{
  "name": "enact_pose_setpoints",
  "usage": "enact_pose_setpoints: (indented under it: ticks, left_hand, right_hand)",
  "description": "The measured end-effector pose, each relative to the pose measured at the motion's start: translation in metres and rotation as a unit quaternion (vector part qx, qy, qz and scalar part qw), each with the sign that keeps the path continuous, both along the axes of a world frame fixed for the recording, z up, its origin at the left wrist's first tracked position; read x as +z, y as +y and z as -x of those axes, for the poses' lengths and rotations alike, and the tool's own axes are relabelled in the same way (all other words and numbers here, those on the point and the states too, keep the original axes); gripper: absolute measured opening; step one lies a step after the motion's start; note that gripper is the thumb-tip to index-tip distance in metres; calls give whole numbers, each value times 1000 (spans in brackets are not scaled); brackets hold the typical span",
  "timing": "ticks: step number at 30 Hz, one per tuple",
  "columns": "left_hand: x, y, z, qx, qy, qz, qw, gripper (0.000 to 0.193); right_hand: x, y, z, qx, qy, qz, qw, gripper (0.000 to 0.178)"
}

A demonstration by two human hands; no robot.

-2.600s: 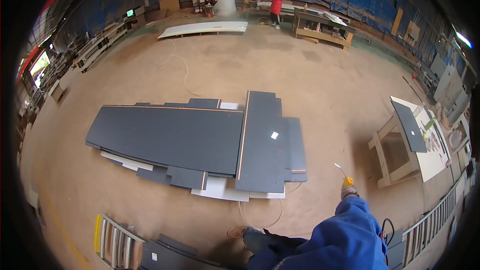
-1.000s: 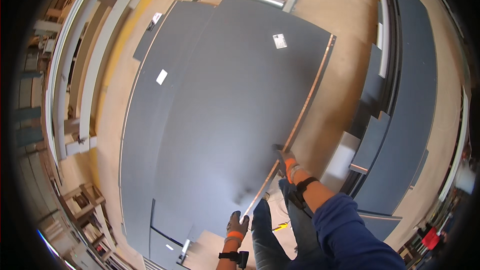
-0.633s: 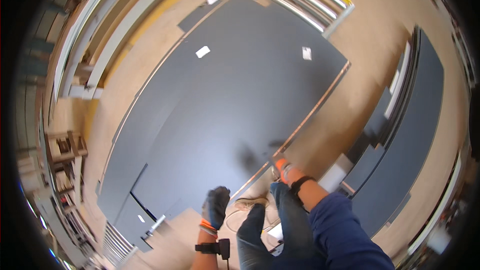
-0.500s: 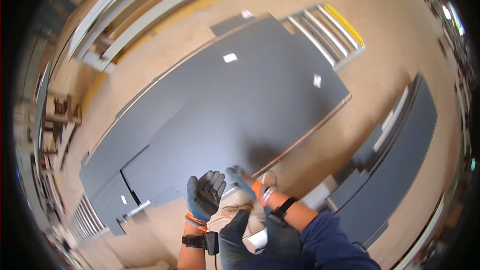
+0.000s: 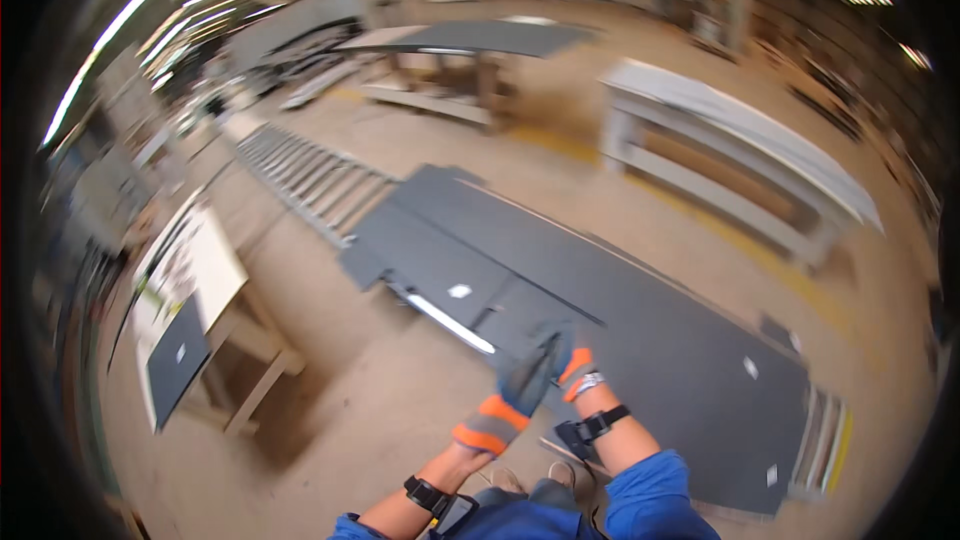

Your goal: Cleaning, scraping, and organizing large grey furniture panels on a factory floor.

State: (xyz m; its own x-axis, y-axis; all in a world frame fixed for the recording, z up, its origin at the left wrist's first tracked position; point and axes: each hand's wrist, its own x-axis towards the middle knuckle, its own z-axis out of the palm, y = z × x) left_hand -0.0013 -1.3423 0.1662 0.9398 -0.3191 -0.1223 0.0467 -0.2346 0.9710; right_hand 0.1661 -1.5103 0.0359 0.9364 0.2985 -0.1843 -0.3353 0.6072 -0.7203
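Note:
My left hand [image 5: 524,380], in a blue and grey work glove with an orange cuff, is held up in front of me, its fingers seemingly stretched out flat. My right hand [image 5: 563,348], gloved alike, meets or overlaps it; motion blur and the left hand hide its fingers. I make out nothing held between them. Beyond and below both hands, large dark grey panels [image 5: 660,340] lie side by side and overlapping on a roller conveyor [image 5: 310,180]. Small white labels [image 5: 459,291] are stuck on the panels.
At the left stands a wooden table [image 5: 222,260] with a small dark grey panel [image 5: 178,355] on it. A long pale bench [image 5: 720,115] is at the far right. Another table [image 5: 490,37] with a dark top stands farther back.
My view has swung left and up, showing more of the hall. My hands, apart before with the left palm up and open, have come together.

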Motion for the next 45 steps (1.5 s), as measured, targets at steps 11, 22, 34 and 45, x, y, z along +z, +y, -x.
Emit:
enact_pose_setpoints:
  ticks: [11, 22, 34, 45]
  left_hand:
    - [-8, 244, 36, 527, 100, 291, 792, 78]
    - [-30, 426, 88, 818, -135, 173, 532, 39]
    - [-20, 607, 158, 912, -102, -75, 390, 41]
    - [32, 762, 310, 960, -58, -238, 132, 43]
  right_hand:
    - [84, 354, -7, 458, -271, 10, 846, 16]
    - [118, 600, 29, 556, -7, 159, 816, 38]
    - [124, 813, 192, 866, 271, -132, 397, 47]
    - [186, 976, 321, 879, 215, -261, 336, 61]
